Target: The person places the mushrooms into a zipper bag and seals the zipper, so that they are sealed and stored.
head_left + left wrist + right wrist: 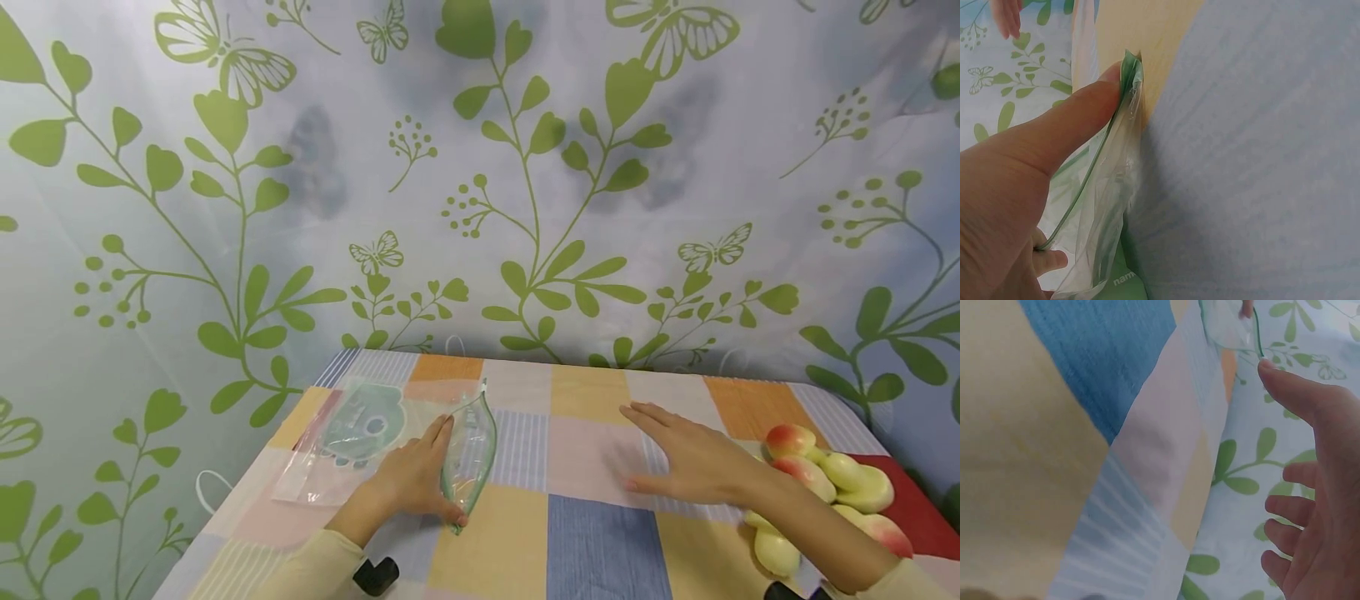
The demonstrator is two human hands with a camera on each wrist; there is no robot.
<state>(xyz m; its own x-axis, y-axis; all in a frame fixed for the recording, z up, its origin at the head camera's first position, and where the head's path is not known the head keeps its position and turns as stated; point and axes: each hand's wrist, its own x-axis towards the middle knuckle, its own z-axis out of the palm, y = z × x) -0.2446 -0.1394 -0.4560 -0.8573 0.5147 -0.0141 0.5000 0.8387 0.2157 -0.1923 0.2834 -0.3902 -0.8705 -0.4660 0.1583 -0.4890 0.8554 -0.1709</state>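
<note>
A clear zip bag [363, 427] with a green cartoon print and green edging lies on the left part of the table, its mouth gaping to the right. My left hand [416, 471] holds the bag by its mouth. In the left wrist view, the thumb [1079, 115] rests against the green corner of the mouth, and the green edge runs down to the fingers. Held above the table to the right is my right hand [693, 458], fingers extended, thumb apart, nothing in it. Yellow-and-red fruits [802, 475] lie piled beside the right forearm, which partly hides them.
A patchwork cloth [600, 533] covers the table. Behind it hangs a pale curtain [420, 83] with green leaves and butterflies, reaching down to the table's back edge. The fruit pile takes up the right side, partly over a red patch.
</note>
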